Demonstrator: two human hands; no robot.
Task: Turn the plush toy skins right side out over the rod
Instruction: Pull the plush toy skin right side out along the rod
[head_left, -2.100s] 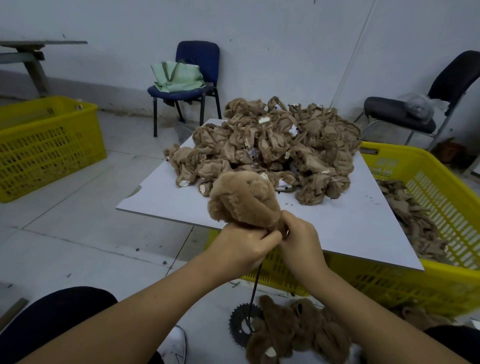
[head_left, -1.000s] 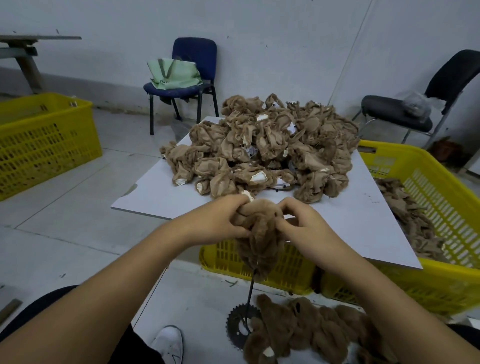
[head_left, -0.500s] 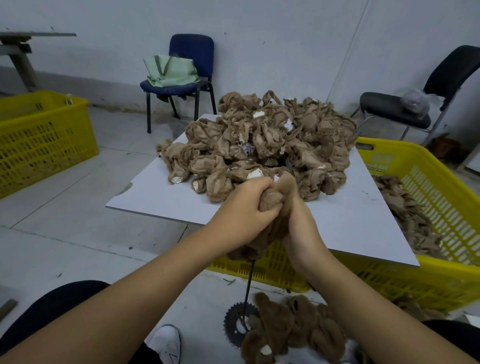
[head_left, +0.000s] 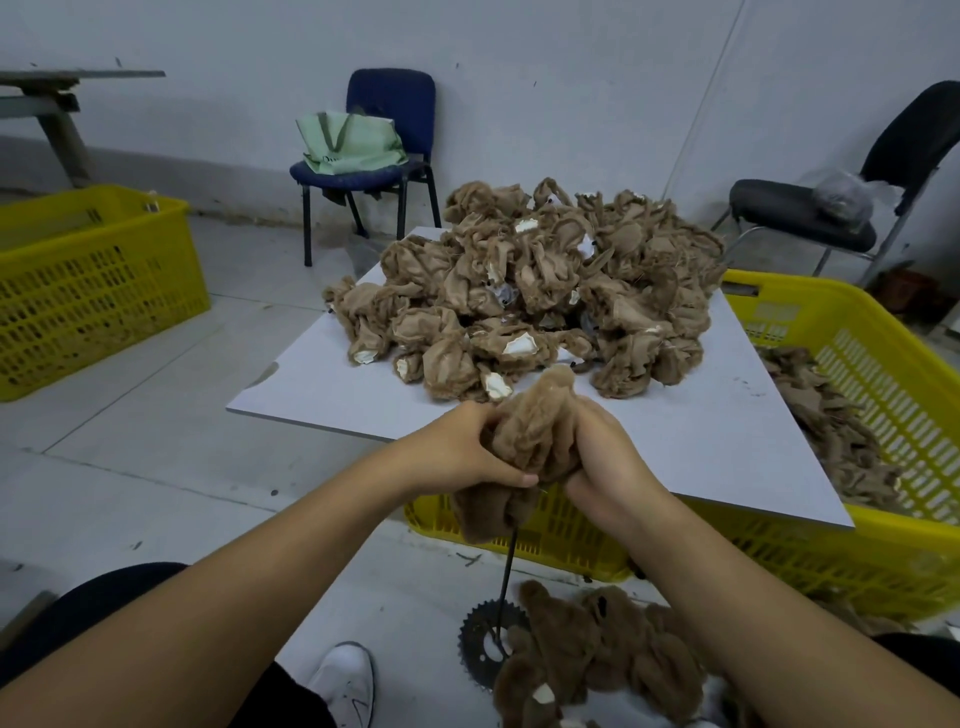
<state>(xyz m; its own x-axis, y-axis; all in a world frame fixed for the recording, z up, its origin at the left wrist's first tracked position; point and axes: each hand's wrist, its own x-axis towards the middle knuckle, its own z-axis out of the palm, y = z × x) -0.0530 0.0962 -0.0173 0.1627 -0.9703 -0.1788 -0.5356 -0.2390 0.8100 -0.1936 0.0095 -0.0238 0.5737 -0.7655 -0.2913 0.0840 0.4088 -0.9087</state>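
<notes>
yellow plastic crate (head_left: 93, 280) sits far left on the floor, its contents too dim to read. moving right, the left hand (head_left: 467, 452) and right hand (head_left: 605, 462) are both closed tight on one plush skin (head_left: 530, 441), bunched between them over the thin dark rod (head_left: 506, 577), which rises from a toothed sprocket base (head_left: 480, 644) on the floor. its furry side already shows, so this one looks nearly turned, though limbs may remain tucked in. beyond, on the white board (head_left: 701, 436), a large heap of inside-out skins (head_left: 530, 296) waits, so most of the work is left. near right, a few finished furry skins (head_left: 597, 649) lie by the base. another yellow crate (head_left: 857, 395) at right holds more skins. the rod's tip is hidden inside the fabric, and both hands' fingertips are partly buried.
</notes>
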